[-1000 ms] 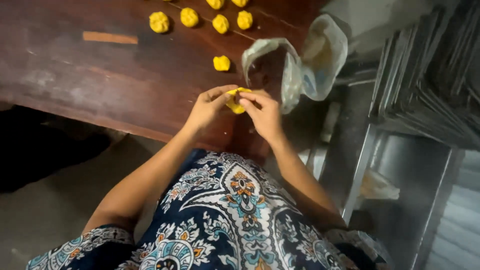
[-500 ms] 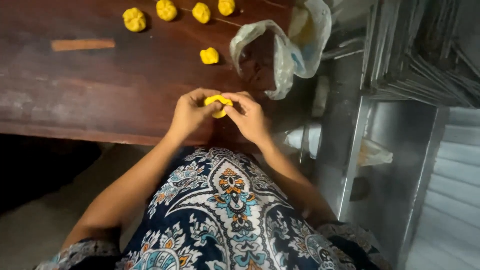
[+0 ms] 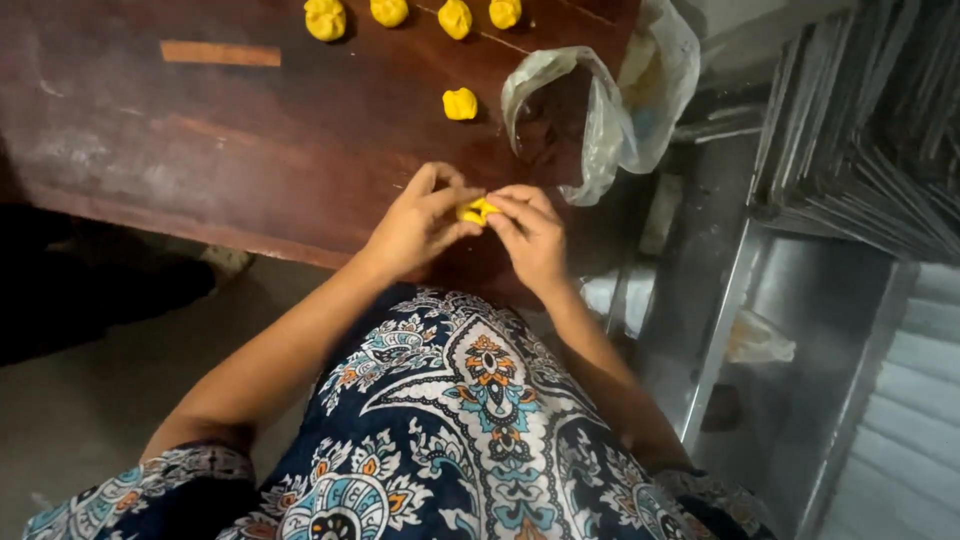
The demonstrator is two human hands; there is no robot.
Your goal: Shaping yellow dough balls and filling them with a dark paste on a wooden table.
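Both of my hands meet over the near edge of a dark wooden table (image 3: 250,150). My left hand (image 3: 418,220) and my right hand (image 3: 530,232) pinch a small yellow dough piece (image 3: 476,211) between their fingertips; most of it is hidden by the fingers. One shaped yellow dough ball (image 3: 460,103) lies alone on the table just beyond my hands. Several more yellow dough balls (image 3: 326,18) sit in a row along the top edge of the view.
A crumpled clear plastic bag (image 3: 610,100) lies open at the table's right end. A thin wooden strip (image 3: 220,53) rests at the far left. Stacked metal trays (image 3: 860,130) and a steel surface (image 3: 790,330) stand to the right. My patterned blue dress fills the bottom.
The view has shifted a little, so the table and dough balls sit higher in the frame. My fingers have closed more tightly over the yellow dough piece, hiding more of it.
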